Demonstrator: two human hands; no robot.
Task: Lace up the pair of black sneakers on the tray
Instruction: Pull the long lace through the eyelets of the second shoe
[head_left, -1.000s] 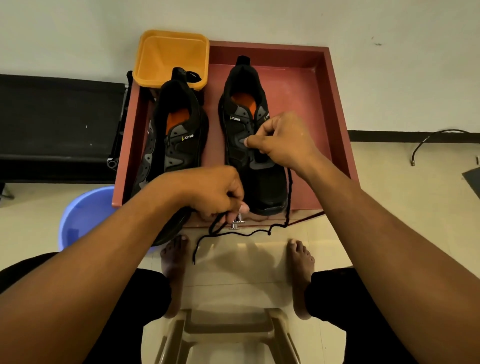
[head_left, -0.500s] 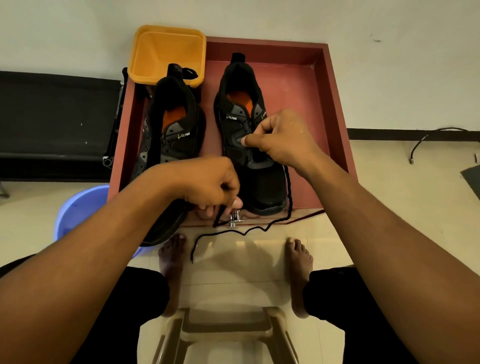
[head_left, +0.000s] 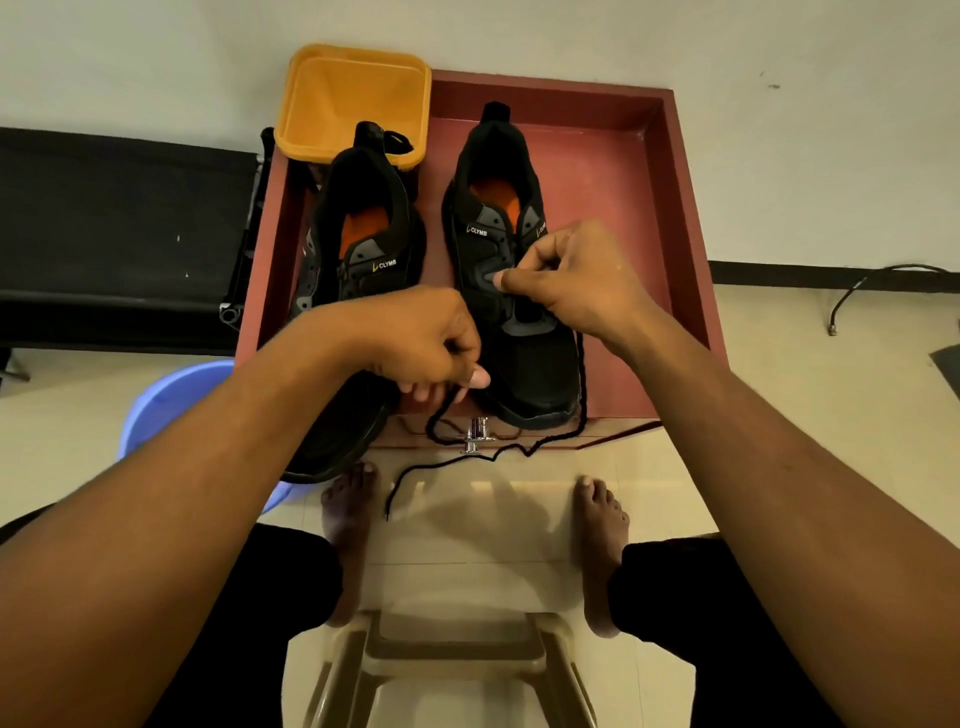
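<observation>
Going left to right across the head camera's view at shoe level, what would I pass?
Black bench → left-hand sneaker → right-hand sneaker → tray's right wall → black cable on the floor. Orange tub and blue basin overlap these, so left out.

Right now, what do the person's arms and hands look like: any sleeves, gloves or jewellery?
The left forearm and right forearm are bare to the frame edge, no sleeves showing. The left hand and right hand wear no gloves; no ring, watch or band is visible.
</observation>
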